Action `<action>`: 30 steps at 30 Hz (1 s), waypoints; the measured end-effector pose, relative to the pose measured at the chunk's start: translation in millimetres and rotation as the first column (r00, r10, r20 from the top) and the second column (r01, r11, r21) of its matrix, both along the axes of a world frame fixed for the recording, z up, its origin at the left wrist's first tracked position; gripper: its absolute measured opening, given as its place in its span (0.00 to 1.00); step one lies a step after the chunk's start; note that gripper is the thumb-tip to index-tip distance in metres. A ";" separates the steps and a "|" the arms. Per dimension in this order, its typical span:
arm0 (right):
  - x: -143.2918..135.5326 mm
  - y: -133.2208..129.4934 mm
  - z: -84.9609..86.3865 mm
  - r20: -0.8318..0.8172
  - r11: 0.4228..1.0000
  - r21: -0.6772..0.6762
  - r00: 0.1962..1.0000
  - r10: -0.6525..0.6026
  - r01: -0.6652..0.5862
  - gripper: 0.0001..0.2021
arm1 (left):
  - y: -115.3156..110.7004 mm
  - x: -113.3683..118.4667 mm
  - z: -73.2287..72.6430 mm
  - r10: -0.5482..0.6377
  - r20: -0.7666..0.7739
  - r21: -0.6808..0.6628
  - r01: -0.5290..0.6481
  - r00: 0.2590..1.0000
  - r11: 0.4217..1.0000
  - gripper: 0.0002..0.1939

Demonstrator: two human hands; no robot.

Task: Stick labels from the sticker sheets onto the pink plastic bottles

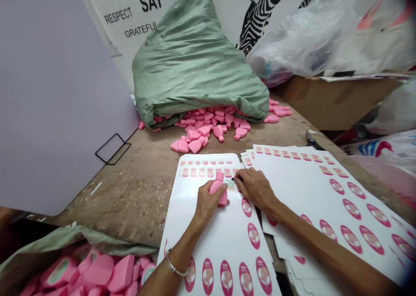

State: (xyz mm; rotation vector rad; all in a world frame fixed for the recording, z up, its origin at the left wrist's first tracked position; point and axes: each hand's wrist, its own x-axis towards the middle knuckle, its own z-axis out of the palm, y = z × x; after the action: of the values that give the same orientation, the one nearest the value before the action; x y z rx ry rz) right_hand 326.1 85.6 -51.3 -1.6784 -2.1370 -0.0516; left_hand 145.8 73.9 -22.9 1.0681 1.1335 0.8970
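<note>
My left hand (pixel 208 203) is closed around a small pink bottle (pixel 218 187), its narrow cap end pointing away from me. It is held just over a white sheet of stickers (pixel 208 226) with pink oval labels and rows of small labels near its top. My right hand (pixel 255 187) is at the sheet's upper right, fingers bent together around a small dark thing (pixel 236 179) that I cannot make out. A pale green oval patch (pixel 230 184) shows between the bottle and my right fingertips.
More sticker sheets (pixel 292 179) lie stacked at right. A green sack (pixel 198 62) stands behind a pile of pink bottles (pixel 208 127). Another sack of pink bottles (pixel 97 274) is at lower left. A black-handled tool (pixel 312 140), a wire frame (pixel 113 149) and a cardboard box (pixel 334 99) surround the work area.
</note>
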 end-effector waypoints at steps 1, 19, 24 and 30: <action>-0.1 -0.3 0.5 0.007 1.000 0.003 1.000 0.003 -0.003 0.09 | 0.4 0.4 -1.7 0.001 -0.003 0.011 -0.001 1.000 1.000 0.20; -0.7 7.3 -2.3 -0.128 0.999 0.016 0.991 0.032 -0.030 0.10 | -0.2 -0.3 -8.3 0.031 -0.027 0.050 -0.029 0.999 0.998 0.23; -3.6 -3.7 27.8 -0.510 0.995 -0.096 0.860 -0.034 -0.018 0.14 | 2.0 -3.1 -7.9 0.091 0.021 -0.010 -0.091 0.996 0.996 0.25; -18.4 -22.7 59.0 -0.733 0.944 -0.296 0.669 -0.125 -0.148 0.18 | -7.4 -6.9 6.3 0.130 0.363 -0.182 -0.067 0.923 0.981 0.31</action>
State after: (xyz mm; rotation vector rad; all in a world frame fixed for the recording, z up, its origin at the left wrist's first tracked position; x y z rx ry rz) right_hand 307.7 62.9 7.6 -1.4673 -1.5469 0.9082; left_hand 138.9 66.5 -16.6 0.6696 0.9273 1.0167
